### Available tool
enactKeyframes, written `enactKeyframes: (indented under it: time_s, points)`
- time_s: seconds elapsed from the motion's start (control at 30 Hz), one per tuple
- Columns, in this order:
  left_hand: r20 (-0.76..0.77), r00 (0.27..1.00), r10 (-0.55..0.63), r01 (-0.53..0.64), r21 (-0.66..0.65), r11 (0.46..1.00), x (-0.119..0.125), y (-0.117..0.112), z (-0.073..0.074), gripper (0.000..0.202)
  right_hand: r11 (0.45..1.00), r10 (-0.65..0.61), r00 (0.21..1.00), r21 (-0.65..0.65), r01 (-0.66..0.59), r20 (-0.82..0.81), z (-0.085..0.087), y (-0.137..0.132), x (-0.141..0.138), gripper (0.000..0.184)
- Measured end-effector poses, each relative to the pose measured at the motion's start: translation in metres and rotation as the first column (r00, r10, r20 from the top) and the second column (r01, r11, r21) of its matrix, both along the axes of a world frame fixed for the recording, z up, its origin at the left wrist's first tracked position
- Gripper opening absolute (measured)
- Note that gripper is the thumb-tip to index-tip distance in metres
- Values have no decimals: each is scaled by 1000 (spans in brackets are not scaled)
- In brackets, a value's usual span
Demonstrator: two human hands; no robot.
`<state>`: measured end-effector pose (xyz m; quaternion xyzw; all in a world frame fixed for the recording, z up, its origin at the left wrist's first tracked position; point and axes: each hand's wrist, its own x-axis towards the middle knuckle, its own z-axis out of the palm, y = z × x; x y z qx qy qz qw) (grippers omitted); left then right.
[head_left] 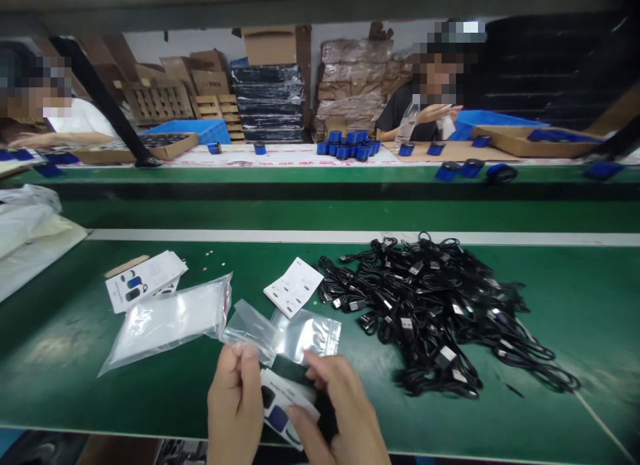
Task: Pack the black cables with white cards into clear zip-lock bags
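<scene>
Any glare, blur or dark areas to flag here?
Head view: glare on the thick plastic bag and the flat zip bag; head view: printed card by the right hand looks soft; head view: blue item at far right blurred, top-right corner dark.

I see a solid green bench, crossed from nine to three o'clock by a plain white stripe. At four o'clock I get a heap of black cables flecked with silvery and white plugs. The card at six o'clock reaches me as white, patterned with black and blue pictures; the small bag at seven is colourless. Toward one o'clock I pick out blue-and-black cylinders on a white sheet with red lettering.
</scene>
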<state>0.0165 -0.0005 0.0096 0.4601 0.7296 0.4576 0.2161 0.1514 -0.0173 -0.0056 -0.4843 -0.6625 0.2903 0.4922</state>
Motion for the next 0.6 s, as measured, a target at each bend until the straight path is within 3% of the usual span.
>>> enactKeyframes:
  time_s: [0.07, 0.13, 0.2, 0.23, 0.27, 0.33, 0.4, 0.5, 0.6]
  points:
    - [-29, 999, 33, -33, 10, 999, -4, 3, 1, 24, 992, -38, 988, -128, 18, -150, -10, -8, -6, 71]
    - [-46, 998, 48, -47, 20, 999, -7, 4, 2, 23, 937, 10, 942, -325, -125, -335, -20, -14, -14, 72]
    - [-50, 998, 36, -35, 25, 999, -9, 4, 2, 25, 826, 49, 888, -482, -293, -457, -27, -16, -20, 44]
    - [-49, 999, 20, -19, 25, 1000, -9, 3, 3, 27, 791, 64, 889, -521, -322, -452, -28, -15, -20, 25]
    - [-46, 999, 0, 1, 23, 1000, -8, 3, 3, 29, 796, 84, 913, -524, -303, -400, -27, -13, -19, 8]
    - [-38, 999, -36, 37, 11, 999, -7, 1, 3, 32, 904, 103, 974, -389, -177, -203, -21, -8, -11, 11]
    - [-45, 998, -55, 54, -5, 999, -6, -1, 3, 32, 993, 53, 998, -104, -55, -23, -11, -3, -1, 15]
    - [-93, 992, -87, 87, -2, 996, -7, -2, 1, 28, 970, -50, 995, 241, 28, 84, 0, -1, 8, 16]
    - [-167, 974, -155, 164, 46, 985, -12, -3, -1, 24, 922, -108, 981, 384, 38, 163, 4, -1, 9, 16]
